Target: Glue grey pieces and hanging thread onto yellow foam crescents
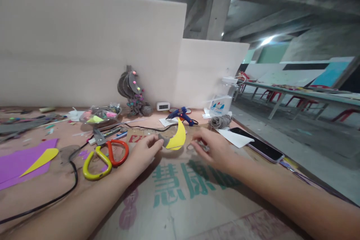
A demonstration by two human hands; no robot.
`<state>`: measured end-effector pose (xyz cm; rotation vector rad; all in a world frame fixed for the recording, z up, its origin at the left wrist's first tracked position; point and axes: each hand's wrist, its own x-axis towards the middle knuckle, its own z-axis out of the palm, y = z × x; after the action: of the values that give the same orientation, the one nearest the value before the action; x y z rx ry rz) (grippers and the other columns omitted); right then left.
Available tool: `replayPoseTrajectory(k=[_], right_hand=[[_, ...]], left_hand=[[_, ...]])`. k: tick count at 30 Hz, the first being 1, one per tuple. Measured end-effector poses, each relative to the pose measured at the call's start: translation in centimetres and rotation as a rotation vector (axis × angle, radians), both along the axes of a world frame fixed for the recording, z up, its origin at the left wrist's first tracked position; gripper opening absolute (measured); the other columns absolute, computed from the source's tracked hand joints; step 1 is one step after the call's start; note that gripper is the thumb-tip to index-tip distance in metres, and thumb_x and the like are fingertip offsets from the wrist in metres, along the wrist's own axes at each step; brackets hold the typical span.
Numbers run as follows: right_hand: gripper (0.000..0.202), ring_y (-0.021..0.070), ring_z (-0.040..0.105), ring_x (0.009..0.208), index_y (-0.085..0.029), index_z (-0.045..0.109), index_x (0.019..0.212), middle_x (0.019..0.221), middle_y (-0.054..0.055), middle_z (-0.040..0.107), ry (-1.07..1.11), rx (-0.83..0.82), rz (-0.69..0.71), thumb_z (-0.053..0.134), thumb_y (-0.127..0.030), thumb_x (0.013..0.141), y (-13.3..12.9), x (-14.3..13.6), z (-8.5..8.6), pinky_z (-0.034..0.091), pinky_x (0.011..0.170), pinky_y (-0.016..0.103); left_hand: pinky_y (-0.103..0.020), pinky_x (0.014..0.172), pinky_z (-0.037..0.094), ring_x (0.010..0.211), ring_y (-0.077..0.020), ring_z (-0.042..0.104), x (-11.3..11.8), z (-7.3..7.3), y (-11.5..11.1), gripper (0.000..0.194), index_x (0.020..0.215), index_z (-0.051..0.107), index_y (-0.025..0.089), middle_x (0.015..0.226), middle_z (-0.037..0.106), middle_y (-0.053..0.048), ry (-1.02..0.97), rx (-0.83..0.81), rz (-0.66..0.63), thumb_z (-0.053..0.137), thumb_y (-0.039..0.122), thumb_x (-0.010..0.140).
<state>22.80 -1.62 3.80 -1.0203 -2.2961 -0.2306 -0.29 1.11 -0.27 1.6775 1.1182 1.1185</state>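
Between the thumb and fingers of my left hand (146,150) is the grey lower end of a yellow crescent moon cutout (179,137), its tip pointing up. My right hand (214,149) is a short way to the right of the crescent, apart from it. Its fingers are curled round something small and greyish that I cannot make out. Behind the crescent a blue hot glue gun (182,115) rests on the table. Scissors (105,157) with one yellow and one red handle lie left of my left hand.
Purple sheets (17,163) with a yellow offcut (42,160) lie at left, near a black cable (75,174). Grey yarn (220,121), a phone (257,144) and a plastic jar (223,97) are at right. A grey decorated craft (132,90) stands at the back beside a small timer (163,106).
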Motion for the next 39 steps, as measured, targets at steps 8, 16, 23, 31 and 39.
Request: replayPoseTrajectory(k=[8, 16, 23, 31, 39], right_hand=[[0.023, 0.0139, 0.055, 0.061, -0.016, 0.056, 0.095, 0.083, 0.006, 0.063, 0.212, -0.319, -0.361, 0.046, -0.032, 0.082, 6.6, 3.4, 0.3, 0.043, 0.058, 0.026], [0.058, 0.0238, 0.057, 0.101, -0.013, 0.048, 0.124, 0.123, 0.014, 0.054, 0.176, -0.482, -0.343, 0.064, -0.027, 0.07, 12.6, 2.2, -0.4, 0.046, 0.082, 0.031], [0.039, 0.0199, 0.062, 0.078, -0.013, 0.062, 0.103, 0.091, 0.009, 0.068, 0.144, -0.499, -0.389, 0.066, -0.034, 0.07, 15.9, 0.6, -2.1, 0.045, 0.068, 0.026], [0.034, 0.0216, 0.061, 0.076, -0.012, 0.061, 0.099, 0.089, 0.012, 0.068, 0.156, -0.447, -0.435, 0.062, -0.035, 0.073, 16.2, 0.3, -2.2, 0.041, 0.062, 0.025], [0.035, 0.0145, 0.057, 0.051, -0.009, 0.059, 0.099, 0.059, 0.006, 0.065, 0.258, -0.538, -0.448, 0.06, -0.033, 0.075, 15.1, 0.2, -1.4, 0.04, 0.05, 0.022]], left_hand=[[-0.022, 0.053, 0.032, 0.055, -0.0102, 0.042, 0.0, -0.6, 0.5, 0.026, 0.062, 0.046, 0.017, 0.056, 0.045, 0.005, -0.038, -0.041, -0.014, 0.051, 0.039, 0.077], [-0.021, 0.053, 0.03, 0.055, -0.0099, 0.04, 0.1, -0.5, 0.4, 0.026, 0.062, 0.044, 0.018, 0.056, 0.043, 0.006, -0.03, -0.033, -0.014, 0.05, 0.038, 0.076], [-0.022, 0.053, 0.03, 0.054, -0.0098, 0.039, 0.1, -0.8, 0.6, 0.026, 0.063, 0.043, 0.018, 0.057, 0.042, 0.005, -0.019, -0.021, -0.025, 0.049, 0.039, 0.077], [-0.022, 0.053, 0.03, 0.055, -0.01, 0.041, 0.1, -0.6, 0.4, 0.025, 0.063, 0.044, 0.018, 0.057, 0.043, 0.005, -0.015, -0.022, -0.018, 0.049, 0.037, 0.077], [-0.022, 0.052, 0.03, 0.054, -0.0102, 0.04, 0.2, -0.6, 0.3, 0.026, 0.062, 0.044, 0.018, 0.056, 0.043, 0.005, -0.037, -0.031, -0.022, 0.05, 0.038, 0.076]])
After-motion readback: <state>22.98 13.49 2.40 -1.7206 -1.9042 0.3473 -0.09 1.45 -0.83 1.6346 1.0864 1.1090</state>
